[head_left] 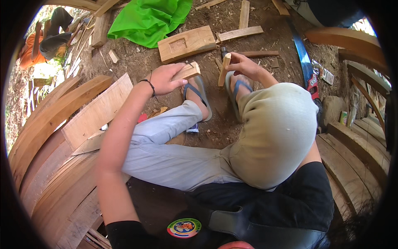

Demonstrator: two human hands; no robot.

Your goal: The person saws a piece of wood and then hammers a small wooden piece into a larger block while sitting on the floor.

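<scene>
My left hand [162, 79] is closed around a short wooden block [187, 72], its squared end pointing right. A thin dark bit, too small to name surely, shows at the block's top edge. In my right hand [245, 66] a narrow wooden stick [224, 71] is pinched near its upper end and stands almost upright. The two pieces are apart, held above my sandalled feet. Just beyond the stick lies a hammer, its dark head [224, 51] partly hidden and its wooden handle [261, 54] stretching right along the ground.
Ahead on the dirt lie a plank with a rectangular recess [185, 43], loose wood strips [240, 34] and a green cloth [151, 20]. A handsaw [304, 62] lies to the right. Curved timbers [62, 112] flank my left side. Another person [52, 35] is at the far left.
</scene>
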